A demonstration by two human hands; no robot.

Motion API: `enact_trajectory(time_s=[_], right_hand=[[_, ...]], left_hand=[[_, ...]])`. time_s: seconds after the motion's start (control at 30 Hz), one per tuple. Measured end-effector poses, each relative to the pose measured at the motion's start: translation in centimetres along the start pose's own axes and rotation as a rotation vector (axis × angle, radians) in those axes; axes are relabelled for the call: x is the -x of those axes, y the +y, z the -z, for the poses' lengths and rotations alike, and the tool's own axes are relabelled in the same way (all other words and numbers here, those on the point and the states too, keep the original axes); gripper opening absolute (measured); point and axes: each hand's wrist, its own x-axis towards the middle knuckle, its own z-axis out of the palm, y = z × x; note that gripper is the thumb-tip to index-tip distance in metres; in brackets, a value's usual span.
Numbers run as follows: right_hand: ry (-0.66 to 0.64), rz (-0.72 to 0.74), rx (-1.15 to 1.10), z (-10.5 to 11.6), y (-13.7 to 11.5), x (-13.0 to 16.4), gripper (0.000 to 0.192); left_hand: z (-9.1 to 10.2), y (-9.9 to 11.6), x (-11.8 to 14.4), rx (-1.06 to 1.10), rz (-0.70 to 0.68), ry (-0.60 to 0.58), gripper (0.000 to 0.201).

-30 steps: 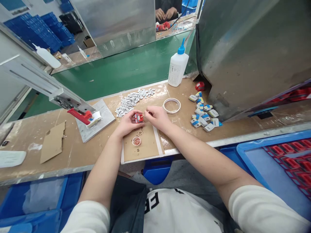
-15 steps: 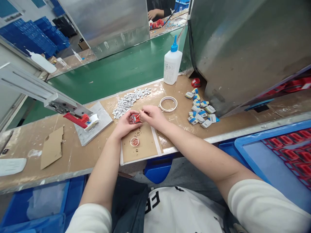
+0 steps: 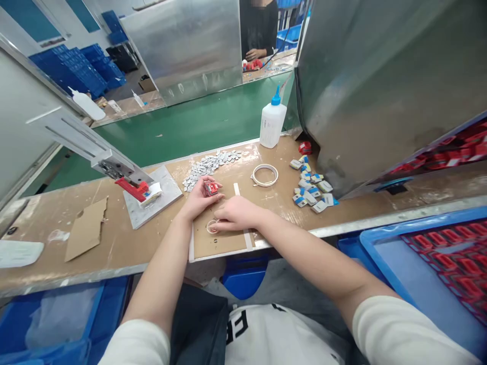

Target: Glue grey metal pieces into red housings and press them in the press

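My left hand (image 3: 201, 198) is closed around a small red plastic housing (image 3: 211, 188), holding it above the cardboard mat (image 3: 228, 244). Just below and to its right, my right hand (image 3: 238, 213) reaches down with its fingertips at a small clear cup (image 3: 210, 226). Those fingers are drawn together over the cup and partly cover it; whatever is between them is too small to make out. A tiny dark piece (image 3: 215, 241) lies on the mat in front of the cup.
Small grey-white pieces (image 3: 207, 167) lie heaped behind my left hand. To the right are a tape roll (image 3: 265, 175), a white bottle (image 3: 272, 121) and blue-and-white blocks (image 3: 310, 190). A press stand (image 3: 152, 203) is at left. Across the bench, another person's hand (image 3: 255, 53) shows.
My right hand has left the red housing and moved down toward me to the small cup. My left hand keeps the housing. The camera view has tilted up slightly.
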Motion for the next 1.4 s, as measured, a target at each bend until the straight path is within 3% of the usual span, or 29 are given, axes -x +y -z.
enact_trajectory(time_s=[0.13,0.23,0.3,0.4,0.53,0.67,0.77,0.83,0.9,1.07,1.13,1.23,1.4], right_hand=[[0.201,-0.262,0.149,2.4,-0.9,1.7,0.042],[0.410,-0.617,0.304,5.2,-0.3,5.2,0.035],[0.454,-0.862,0.435,7.2,1.1,7.9,0.028],[0.309,-1.089,0.572,9.7,4.4,10.4,0.028],[0.078,-1.190,0.616,11.0,8.4,10.2,0.027],[0.068,-1.139,0.610,10.9,9.9,9.2,0.025],[0.248,-0.857,0.422,10.2,9.5,8.2,0.023],[0.403,-0.613,0.178,9.1,8.3,6.9,0.024],[0.474,-0.468,-0.018,7.7,6.6,5.1,0.027],[0.416,-0.277,-0.095,4.8,2.2,0.8,0.027],[0.407,-0.249,-0.107,3.9,1.6,-0.3,0.026],[0.434,-0.324,-0.188,3.1,2.0,-1.1,0.034],[0.417,-0.362,-0.190,3.4,2.7,-2.1,0.035]], left_hand=[[-0.2,0.5,0.1,-0.004,0.003,0.010,0.062],[-0.2,0.8,0.0,-0.046,0.033,0.025,0.062],[-0.3,0.9,-0.1,-0.073,0.041,0.029,0.063],[-0.3,0.7,-0.2,-0.066,0.009,0.041,0.065],[-0.2,0.5,-0.2,-0.050,-0.034,0.060,0.065],[-0.1,0.5,0.1,-0.059,-0.035,0.065,0.064],[-0.1,0.4,0.1,-0.050,-0.069,0.084,0.063],[0.0,0.4,0.1,-0.035,-0.099,0.102,0.062],[0.1,0.3,0.1,-0.036,-0.120,0.112,0.060],[0.2,-0.1,0.2,-0.006,-0.134,0.103,0.058],[0.2,-0.3,0.2,0.021,-0.150,0.102,0.058],[0.2,-0.2,0.3,0.002,-0.193,0.115,0.057],[0.5,0.2,0.5,-0.208,-0.249,0.151,0.054]])
